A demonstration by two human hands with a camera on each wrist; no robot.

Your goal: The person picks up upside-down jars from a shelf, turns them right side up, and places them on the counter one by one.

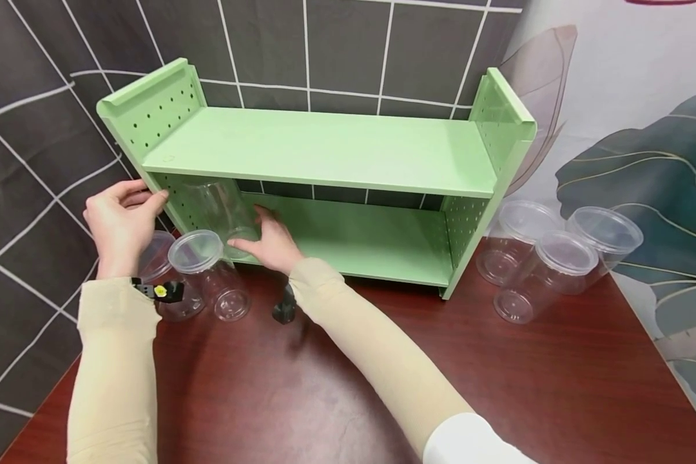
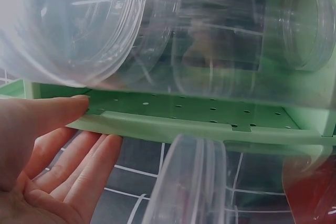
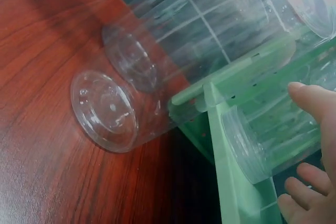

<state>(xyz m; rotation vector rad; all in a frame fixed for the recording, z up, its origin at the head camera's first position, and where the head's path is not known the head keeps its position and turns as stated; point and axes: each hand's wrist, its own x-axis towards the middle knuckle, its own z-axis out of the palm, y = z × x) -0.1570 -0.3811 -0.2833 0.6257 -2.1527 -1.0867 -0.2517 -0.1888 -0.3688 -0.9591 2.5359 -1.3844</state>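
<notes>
A clear plastic jar (image 1: pixel 219 209) stands at the left end of the green shelf unit's lower board. My right hand (image 1: pixel 271 243) is at the jar's right side, thumb across its front and fingers spread beside it; in the right wrist view, the fingers (image 3: pixel 304 192) look apart from the jar wall. My left hand (image 1: pixel 122 216) holds the front edge of the green shelf unit (image 1: pixel 325 145) at its left side panel. The thumb lies inside and the other fingers outside, as the left wrist view shows.
Two lidded clear jars, a nearer jar (image 1: pixel 205 274) and one behind my left wrist (image 1: pixel 176 306), stand on the red-brown table (image 1: pixel 348 374) before the unit's left end. Three similar jars (image 1: pixel 548 270) stand right of the unit. A dark tiled wall (image 1: pixel 348 51) rises behind.
</notes>
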